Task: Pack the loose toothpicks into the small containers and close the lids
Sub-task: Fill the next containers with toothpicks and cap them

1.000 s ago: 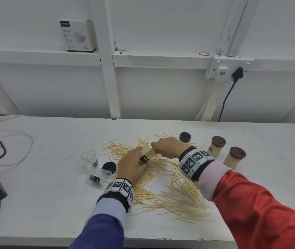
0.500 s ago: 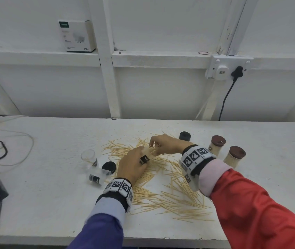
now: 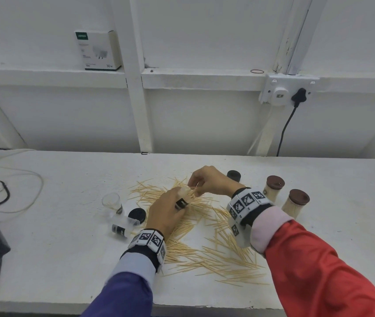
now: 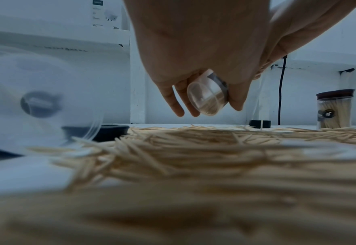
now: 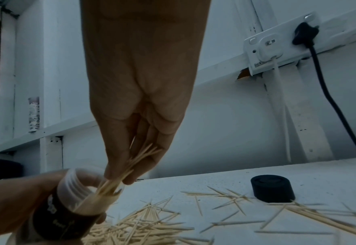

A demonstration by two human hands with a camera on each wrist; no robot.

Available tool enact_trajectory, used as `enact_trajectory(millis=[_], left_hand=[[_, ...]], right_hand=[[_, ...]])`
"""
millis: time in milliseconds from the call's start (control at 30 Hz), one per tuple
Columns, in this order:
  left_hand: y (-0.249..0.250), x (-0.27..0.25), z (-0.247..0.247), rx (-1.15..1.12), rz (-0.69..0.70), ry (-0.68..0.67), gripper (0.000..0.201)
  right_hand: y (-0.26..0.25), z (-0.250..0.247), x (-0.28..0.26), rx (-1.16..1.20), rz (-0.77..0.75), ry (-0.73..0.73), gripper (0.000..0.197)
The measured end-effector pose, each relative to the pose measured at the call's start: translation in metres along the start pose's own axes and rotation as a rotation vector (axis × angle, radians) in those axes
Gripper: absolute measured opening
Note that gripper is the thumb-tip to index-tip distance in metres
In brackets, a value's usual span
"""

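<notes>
**Feeding toothpicks into a tipped jar**

From the head view, the left hand (image 3: 166, 213) is wrapping its grip around a small clear jar (image 3: 183, 199) and tipping it so the open mouth is facing the right hand (image 3: 211, 181). The right hand's grip is narrow, pinching a little bunch of toothpicks (image 3: 193, 191) right at that mouth. Below both grips, the loose toothpicks (image 3: 216, 255) are lying spread over the bench (image 3: 56, 259). I am counting two full jars with brown lids (image 3: 297, 203) to the right of the grips, two empty clear jars (image 3: 122, 228) to the left, and two black lids (image 3: 137, 214) lying loose.

From the left wrist view, the jar's round bottom (image 4: 207, 99) is poking out under the curled fingers (image 4: 172, 99). It looks partly filled.

From the right wrist view, the bunch's tips (image 5: 109, 187) are already going inside the jar's mouth (image 5: 82, 184). The tilt probably helps them slide in straight. One black lid (image 5: 272, 188) is waiting just right of the grips, likely for closing this jar.
</notes>
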State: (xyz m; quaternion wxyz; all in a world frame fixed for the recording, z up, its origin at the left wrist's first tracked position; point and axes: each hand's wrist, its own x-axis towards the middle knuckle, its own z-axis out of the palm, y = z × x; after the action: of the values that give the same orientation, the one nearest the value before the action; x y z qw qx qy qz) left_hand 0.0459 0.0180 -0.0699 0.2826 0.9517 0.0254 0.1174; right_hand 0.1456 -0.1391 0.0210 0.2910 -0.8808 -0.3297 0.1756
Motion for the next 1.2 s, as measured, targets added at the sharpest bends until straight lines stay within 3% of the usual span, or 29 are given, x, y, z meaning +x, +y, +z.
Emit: enact_trajectory(millis=[133,333,600,867,933,1067,1200], left_hand=[[0.002,-0.001,-0.003,-0.017,-0.003,0.011,0.035],[0.004,-0.001,-0.005,-0.012,-0.018,-0.002,0.035],[0.012,-0.008,-0.007,-0.045,-0.048,-0.021,0.04],[0.014,-0.013,-0.012,-0.095,-0.045,0.006,0.035],[0.015,-0.014,-0.012,-0.105,-0.05,0.002,0.037],[0.016,-0.013,-0.012,-0.091,-0.054,-0.013,0.043],[0.014,-0.012,-0.01,-0.065,-0.045,-0.036,0.043]], right_hand=[[-0.004,-0.001,0.003,-0.01,-0.037,0.018,0.015],[-0.009,-0.001,0.014,0.023,-0.083,-0.061,0.01],[0.006,-0.002,0.011,0.183,-0.041,-0.056,0.032],[0.008,0.001,0.003,0.345,-0.089,0.166,0.014],[0.014,0.002,-0.001,0.32,-0.066,0.131,0.016],[0.02,0.003,-0.008,0.212,-0.01,-0.073,0.043],[0.017,0.005,-0.008,0.182,-0.023,0.036,0.027]])
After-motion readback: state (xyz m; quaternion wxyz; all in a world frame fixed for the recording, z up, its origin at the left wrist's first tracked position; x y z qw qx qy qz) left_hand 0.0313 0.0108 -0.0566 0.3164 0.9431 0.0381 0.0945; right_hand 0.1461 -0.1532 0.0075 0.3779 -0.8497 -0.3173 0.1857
